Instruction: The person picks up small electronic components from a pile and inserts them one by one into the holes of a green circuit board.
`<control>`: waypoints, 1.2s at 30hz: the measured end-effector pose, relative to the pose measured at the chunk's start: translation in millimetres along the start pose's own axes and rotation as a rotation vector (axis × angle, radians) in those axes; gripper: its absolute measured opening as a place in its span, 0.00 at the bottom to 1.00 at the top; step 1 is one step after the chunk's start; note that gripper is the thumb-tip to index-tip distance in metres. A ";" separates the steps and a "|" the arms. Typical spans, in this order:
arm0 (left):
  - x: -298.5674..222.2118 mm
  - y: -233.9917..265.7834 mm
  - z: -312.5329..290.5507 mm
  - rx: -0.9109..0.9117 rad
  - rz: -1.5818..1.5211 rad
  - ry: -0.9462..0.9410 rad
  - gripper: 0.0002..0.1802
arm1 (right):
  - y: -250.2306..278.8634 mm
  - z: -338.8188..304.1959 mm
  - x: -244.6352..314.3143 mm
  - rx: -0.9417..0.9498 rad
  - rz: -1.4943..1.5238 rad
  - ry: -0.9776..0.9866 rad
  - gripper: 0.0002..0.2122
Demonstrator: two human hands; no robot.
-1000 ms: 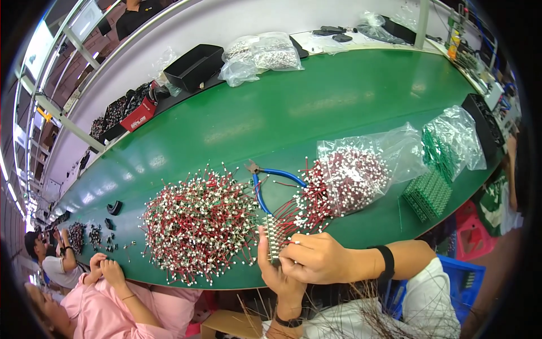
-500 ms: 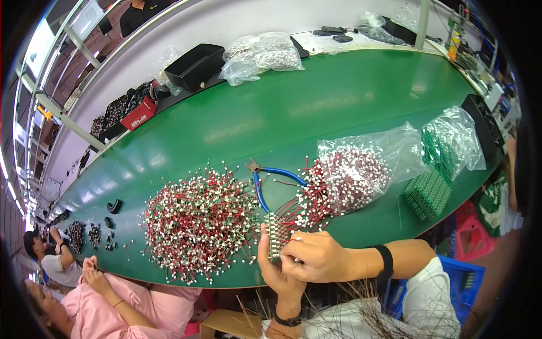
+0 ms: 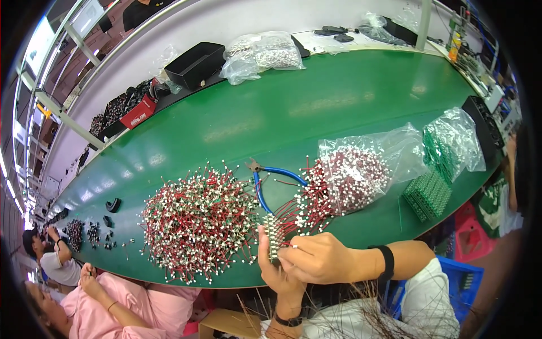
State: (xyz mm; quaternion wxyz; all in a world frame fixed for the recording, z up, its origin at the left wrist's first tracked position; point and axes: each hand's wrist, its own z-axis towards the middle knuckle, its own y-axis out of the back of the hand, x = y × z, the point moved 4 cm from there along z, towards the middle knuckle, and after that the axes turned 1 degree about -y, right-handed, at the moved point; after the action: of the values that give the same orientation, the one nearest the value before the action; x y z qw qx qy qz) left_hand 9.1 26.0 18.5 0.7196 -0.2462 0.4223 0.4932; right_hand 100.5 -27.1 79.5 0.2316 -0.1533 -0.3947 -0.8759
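My left hand grips the lower end of a narrow strip of small pale circuit boards, thumb along its left side. Red wires with white plugs run out from the strip's right edge. Against its lower right side my right hand is closed in a pinch on a red wire with a white plug; the fingertips partly hide the wire. Blue-handled cutters lie open just beyond the strip. To the left spreads a big heap of red wires with white plugs.
A clear bag of red-and-white plug wires lies right of the cutters. Beyond it are stacked green circuit boards and a bag of green strips. Black bins line the far edge. A co-worker in pink sits at left.
My right hand has shifted slightly, its fingers still pinched beside the strip. The strip and my left hand stay almost still. The co-worker in pink has moved their hands slightly.
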 end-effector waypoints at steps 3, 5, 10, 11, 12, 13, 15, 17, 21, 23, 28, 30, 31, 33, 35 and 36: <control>5.3 1.4 -1.8 -0.027 -0.124 0.030 0.29 | 3.5 1.3 -2.5 -0.043 0.011 -0.017 0.06; 5.7 0.8 -1.2 -0.027 -0.035 0.006 0.29 | 4.5 0.4 -3.1 -0.031 0.010 -0.032 0.06; 2.8 0.1 0.5 0.023 -0.015 -0.007 0.29 | 2.6 -0.6 -7.8 -0.035 -0.001 -0.049 0.06; 3.8 0.1 -0.2 0.020 -0.031 0.005 0.29 | 1.7 -0.7 -8.0 -0.037 -0.010 -0.044 0.06; 4.0 -1.0 -0.5 0.022 -0.033 0.006 0.29 | 1.4 -0.7 -7.7 -0.038 -0.020 -0.039 0.06; 5.6 -0.5 0.0 -0.013 -0.128 0.039 0.29 | 2.0 1.4 -7.2 -0.039 -0.021 -0.039 0.06; 9.1 1.6 0.3 -0.047 -0.223 0.071 0.30 | 6.9 7.9 -5.0 -0.030 -0.018 -0.031 0.10; 19.1 8.1 0.8 -0.193 -0.478 0.254 0.32 | 15.4 11.3 -3.2 0.006 0.049 -0.031 0.12; 17.9 11.6 9.1 -0.342 -0.539 0.413 0.37 | 18.4 6.9 -16.7 0.091 0.532 -0.352 0.17; 15.4 10.2 10.4 -0.357 -0.585 0.400 0.40 | 20.0 7.7 -21.9 0.077 0.546 -0.361 0.17; 15.3 9.8 9.4 -0.311 -0.599 0.382 0.39 | 14.1 5.2 -31.9 0.118 0.522 -0.233 0.18; 15.5 9.5 8.4 -0.308 -0.602 0.385 0.39 | 14.0 5.3 -30.1 0.152 0.541 -0.238 0.18; 15.9 10.0 9.0 -0.304 -0.598 0.387 0.39 | 13.0 7.4 -30.0 0.169 0.557 -0.310 0.15; 16.0 10.1 9.4 -0.303 -0.593 0.389 0.39 | 10.4 7.7 -30.7 0.189 0.574 -0.382 0.13; 14.3 9.7 8.1 -0.319 -0.592 0.398 0.39 | 8.1 4.8 -31.3 0.188 0.576 -0.463 0.11; 15.0 10.6 7.7 -0.321 -0.592 0.398 0.39 | 7.3 4.5 -31.8 0.190 0.577 -0.463 0.11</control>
State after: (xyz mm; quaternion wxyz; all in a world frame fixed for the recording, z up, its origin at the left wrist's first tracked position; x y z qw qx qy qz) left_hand 4.5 43.6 10.5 0.6869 -0.5579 0.3818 0.2666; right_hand 131.6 -18.8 72.5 0.3864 -0.4296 -0.4567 -0.6764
